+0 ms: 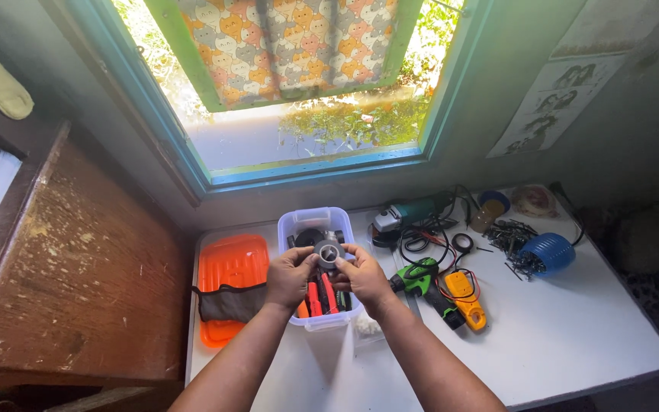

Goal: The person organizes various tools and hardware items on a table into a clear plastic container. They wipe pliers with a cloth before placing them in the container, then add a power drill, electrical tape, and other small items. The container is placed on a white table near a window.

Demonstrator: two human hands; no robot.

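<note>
Grey and round, a small roll of tape (329, 252) sits pinched between my two hands, held up just above the clear plastic box (299, 223) of red and black tools that stands on the white table (573, 336). My left hand (290, 276) closes on the roll's left edge with thumb and fingertips, and my right hand (361, 276) closes on its right edge the same way, so each is narrowed around the roll and neither is nearer than the other. The roll faces me flat-on, its hole pointing roughly up toward the camera, so its axis runs away from the table and not across it. The box lies directly beneath and slightly beyond the hands; the orange tray (230, 263) with a dark cloth (226, 302) draped over it lies to the left, well apart from the green drill (421, 279) and yellow meter (467, 297) on the right. I cannot tell whether the roll's loose end is lifted: my fingers cover both sides of it, and the centre is too small to read. The wrists hide the box's near wall.
</note>
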